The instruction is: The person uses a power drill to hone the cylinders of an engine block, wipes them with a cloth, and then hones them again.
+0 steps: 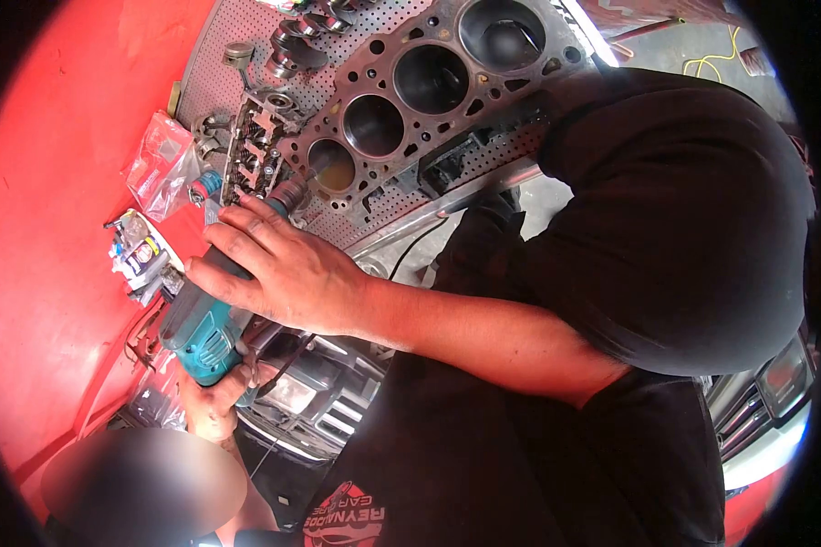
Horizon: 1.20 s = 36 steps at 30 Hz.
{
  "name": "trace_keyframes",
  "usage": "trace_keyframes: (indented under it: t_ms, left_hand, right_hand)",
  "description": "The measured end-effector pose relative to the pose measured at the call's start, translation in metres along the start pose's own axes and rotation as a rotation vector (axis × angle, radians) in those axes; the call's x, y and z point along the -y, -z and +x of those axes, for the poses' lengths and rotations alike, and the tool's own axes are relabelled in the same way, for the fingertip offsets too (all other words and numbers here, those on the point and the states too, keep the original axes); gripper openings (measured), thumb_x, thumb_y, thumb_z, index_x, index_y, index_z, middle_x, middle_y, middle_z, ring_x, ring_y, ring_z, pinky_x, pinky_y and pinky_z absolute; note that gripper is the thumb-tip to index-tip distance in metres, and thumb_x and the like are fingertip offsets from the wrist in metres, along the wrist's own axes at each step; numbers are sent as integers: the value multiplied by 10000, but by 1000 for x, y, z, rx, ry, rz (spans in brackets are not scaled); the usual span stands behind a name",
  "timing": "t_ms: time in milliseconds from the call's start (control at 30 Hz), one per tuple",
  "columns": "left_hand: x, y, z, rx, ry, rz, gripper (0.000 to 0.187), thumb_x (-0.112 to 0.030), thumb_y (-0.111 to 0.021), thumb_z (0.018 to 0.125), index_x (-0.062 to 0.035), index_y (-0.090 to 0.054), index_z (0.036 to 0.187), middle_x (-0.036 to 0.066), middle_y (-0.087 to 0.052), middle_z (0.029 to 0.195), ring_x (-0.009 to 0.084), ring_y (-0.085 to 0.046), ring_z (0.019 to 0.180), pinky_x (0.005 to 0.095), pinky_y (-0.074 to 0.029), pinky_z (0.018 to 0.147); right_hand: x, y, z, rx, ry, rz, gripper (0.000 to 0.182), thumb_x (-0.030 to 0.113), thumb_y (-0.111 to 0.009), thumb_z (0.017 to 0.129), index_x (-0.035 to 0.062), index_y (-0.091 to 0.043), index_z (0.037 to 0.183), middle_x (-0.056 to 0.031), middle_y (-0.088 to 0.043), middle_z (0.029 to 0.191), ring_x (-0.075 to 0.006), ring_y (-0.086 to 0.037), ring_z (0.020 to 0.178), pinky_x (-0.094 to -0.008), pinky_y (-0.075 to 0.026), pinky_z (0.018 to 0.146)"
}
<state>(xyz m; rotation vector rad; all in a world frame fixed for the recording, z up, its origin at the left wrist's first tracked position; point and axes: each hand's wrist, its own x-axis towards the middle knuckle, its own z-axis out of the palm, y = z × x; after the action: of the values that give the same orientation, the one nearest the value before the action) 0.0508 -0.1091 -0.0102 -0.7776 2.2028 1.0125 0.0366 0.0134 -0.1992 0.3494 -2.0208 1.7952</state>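
A teal and grey power drill [205, 333] lies between my two hands, its chuck [290, 193] directed at the smallest-looking bore [331, 166] of a metal engine block [383, 166]. My right hand [287, 264] rests over the top of the drill body, fingers curled across it. Lower down, my left hand [214, 406] is closed around the drill's handle. A brownish wet sheen shows inside that bore; whatever the chuck carries is mostly hidden. The block lies with its row of open cylinders facing me.
A cylinder head [251, 150], a piston [238, 56] and a crankshaft [294, 50] lie on the perforated metal bench [223, 36] beside the block. Plastic packaging [160, 164] and a small bottle [141, 255] are on the red surface. A black cable [415, 246] hangs below the bench edge.
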Motion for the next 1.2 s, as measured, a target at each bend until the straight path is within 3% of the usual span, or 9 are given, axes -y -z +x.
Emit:
trace_keyframes:
  t_ms: [267,400,567,667,800,867,1033,1200]
  left_hand:
    - [2,-5,6,-5,22,0,350,24,-682,732,47,-618,1075,105,-658,840,203,-651,669,369,-600,628]
    - [2,-4,5,2,-4,1,334,24,-683,733,55,-618,1058,103,-655,815,201,-650,654,372,-604,629]
    - [0,-9,9,9,-26,14,310,11,-643,727,61,-621,1032,87,-639,751,180,-621,620,329,-555,595]
    - [7,-22,28,43,-43,16,291,14,-610,722,63,-623,1009,81,-630,731,161,-597,603,300,-510,578]
    - [26,-37,57,85,-14,-6,285,25,-612,729,60,-630,1012,89,-645,754,162,-600,605,289,-497,590]
    - [30,-46,70,80,23,2,278,26,-614,734,55,-637,1010,91,-653,766,166,-603,607,293,-494,587]
    - [36,-60,95,126,40,19,151,-10,-624,710,35,-672,845,76,-653,724,168,-614,600,297,-480,584]
    - [34,-75,110,128,71,-12,135,-18,-653,733,29,-667,859,76,-646,728,176,-600,580,310,-481,575]
  right_hand:
    - [-7,0,-6,74,-1,-23,488,217,-534,934,120,-505,1411,-226,-571,1268,-414,-566,1261,-589,-377,1165]
    - [-3,2,-3,-2,-27,0,469,167,-592,871,133,-559,1338,-172,-547,1275,-383,-561,1237,-551,-415,1153]
    - [-6,4,-1,26,-20,39,458,203,-546,923,99,-521,1368,-232,-567,1263,-440,-559,1254,-593,-386,1155]
    - [-17,-3,-10,22,-98,-23,465,146,-586,870,102,-563,1333,-186,-549,1279,-394,-547,1250,-556,-413,1147]
    - [-36,-3,-22,81,-188,-55,464,151,-570,893,46,-516,1342,-241,-553,1298,-456,-514,1300,-596,-368,1166]
    - [-43,-1,-27,91,-211,-127,474,143,-579,890,15,-509,1341,-237,-550,1321,-443,-507,1317,-599,-330,1188]
    - [-61,2,-33,140,-258,-244,470,145,-572,905,-2,-509,1346,-238,-553,1350,-422,-501,1343,-587,-303,1204]
    - [-75,7,-35,194,-281,-335,507,167,-551,923,1,-489,1398,-220,-550,1385,-399,-467,1394,-573,-272,1223]
